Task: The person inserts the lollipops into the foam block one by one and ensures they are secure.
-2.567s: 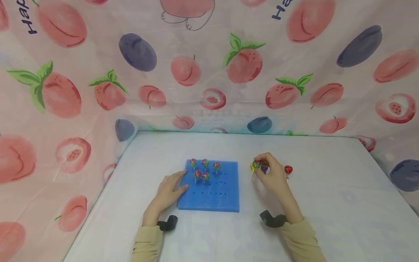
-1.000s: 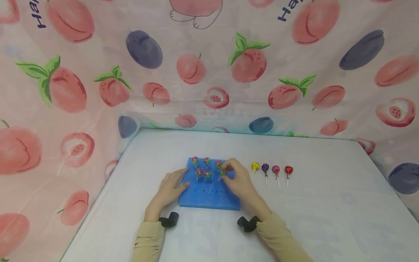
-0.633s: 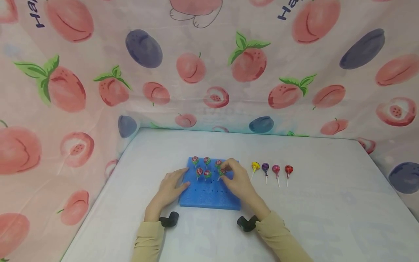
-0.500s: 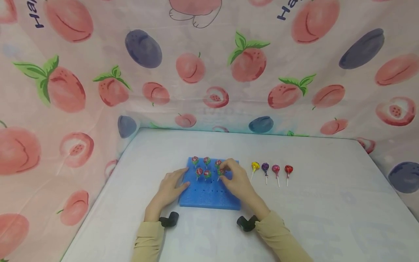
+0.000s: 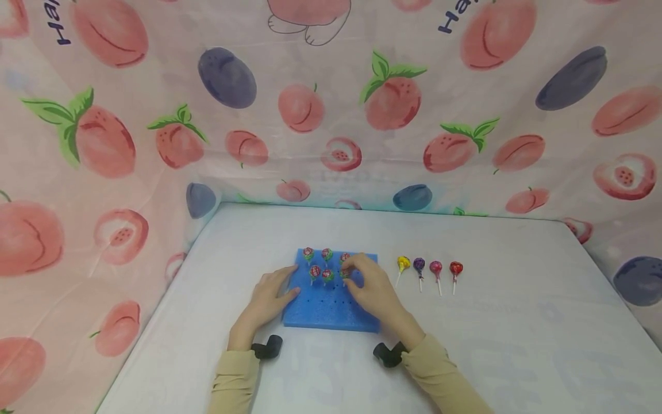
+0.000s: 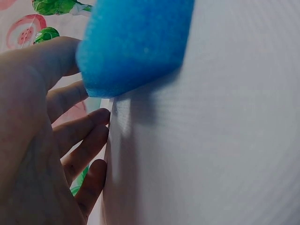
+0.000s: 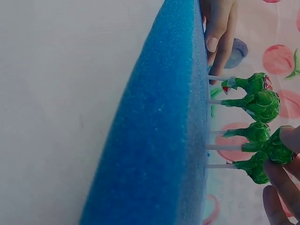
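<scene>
A blue foam board (image 5: 331,316) with rows of small holes lies on the table. Several lollipops (image 5: 315,271) in red and green wrappers stand upright in its far rows. My right hand (image 5: 373,289) pinches another such lollipop (image 7: 280,146) by its head. In the right wrist view, its white stick meets the board's top; how deep it sits I cannot tell. My left hand (image 5: 269,296) rests at the board's left edge, with thumb and fingers loosely extended against it. The left wrist view shows the foam's corner beside those fingers (image 6: 77,133).
Right of the board lie a yellow lollipop (image 5: 403,264), a purple one (image 5: 419,264), a pink one (image 5: 437,268) and a red one (image 5: 456,268) in a row. A fruit-print cloth (image 5: 341,86) hangs behind and left of the white table (image 5: 507,345).
My right hand has carried a green-wrapped lollipop leftward from beside the yellow one to the board's second row, then shifted slightly further left. My left hand stays at the board's edge.
</scene>
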Demonstrator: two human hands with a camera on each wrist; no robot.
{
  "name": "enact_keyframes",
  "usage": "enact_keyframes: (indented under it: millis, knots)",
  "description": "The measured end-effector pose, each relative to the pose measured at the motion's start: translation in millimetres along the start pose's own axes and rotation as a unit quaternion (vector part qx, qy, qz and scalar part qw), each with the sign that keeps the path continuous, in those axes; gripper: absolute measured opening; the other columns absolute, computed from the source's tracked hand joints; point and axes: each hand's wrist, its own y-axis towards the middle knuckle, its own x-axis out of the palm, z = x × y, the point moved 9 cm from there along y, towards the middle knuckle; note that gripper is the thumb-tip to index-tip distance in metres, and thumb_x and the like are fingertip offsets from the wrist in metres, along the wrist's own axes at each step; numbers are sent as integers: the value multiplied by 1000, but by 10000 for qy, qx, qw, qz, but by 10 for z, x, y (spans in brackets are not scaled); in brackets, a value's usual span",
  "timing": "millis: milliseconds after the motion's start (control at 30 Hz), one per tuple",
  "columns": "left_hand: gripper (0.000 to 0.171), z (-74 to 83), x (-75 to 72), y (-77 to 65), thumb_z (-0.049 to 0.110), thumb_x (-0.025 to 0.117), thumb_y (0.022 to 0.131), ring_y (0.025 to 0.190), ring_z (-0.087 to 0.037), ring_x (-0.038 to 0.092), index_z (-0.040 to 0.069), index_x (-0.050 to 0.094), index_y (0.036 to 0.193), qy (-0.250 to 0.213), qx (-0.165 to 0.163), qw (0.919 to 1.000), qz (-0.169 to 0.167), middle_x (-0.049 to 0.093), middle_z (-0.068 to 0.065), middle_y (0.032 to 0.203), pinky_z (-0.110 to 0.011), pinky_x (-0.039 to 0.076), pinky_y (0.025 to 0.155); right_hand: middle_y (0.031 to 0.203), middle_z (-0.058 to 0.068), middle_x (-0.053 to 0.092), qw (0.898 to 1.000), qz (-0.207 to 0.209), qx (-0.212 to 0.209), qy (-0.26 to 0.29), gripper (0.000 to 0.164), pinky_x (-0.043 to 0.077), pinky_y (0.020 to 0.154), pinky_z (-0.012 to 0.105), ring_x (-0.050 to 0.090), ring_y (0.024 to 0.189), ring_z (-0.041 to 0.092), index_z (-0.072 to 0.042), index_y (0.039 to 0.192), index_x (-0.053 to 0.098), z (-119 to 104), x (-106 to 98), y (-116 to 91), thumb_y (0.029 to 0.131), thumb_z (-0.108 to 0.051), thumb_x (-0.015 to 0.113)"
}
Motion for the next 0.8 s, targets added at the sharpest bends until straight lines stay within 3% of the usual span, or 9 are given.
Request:
enact_keyframes:
  millis: [433,800]
  knots:
    - [58,-17,-1,-4,34,58,95,139,-34,33,20,38,148,-10,-31,10000,-18,41,-7,152,-60,27,113,103,-4,65,9992,-49,-90,-382,28,55,88,33,63,98,12,-16,106,63,-24,24,-39,83,-2,70]
    - [58,-31,4,-1,36,56,96,140,-32,32,22,37,148,6,-86,9999,-117,40,-5,153,-59,26,114,114,-2,65,9985,-64,-44,-542,34,54,94,38,63,109,18,-17,114,64,-27,-2,-78,83,-4,71]
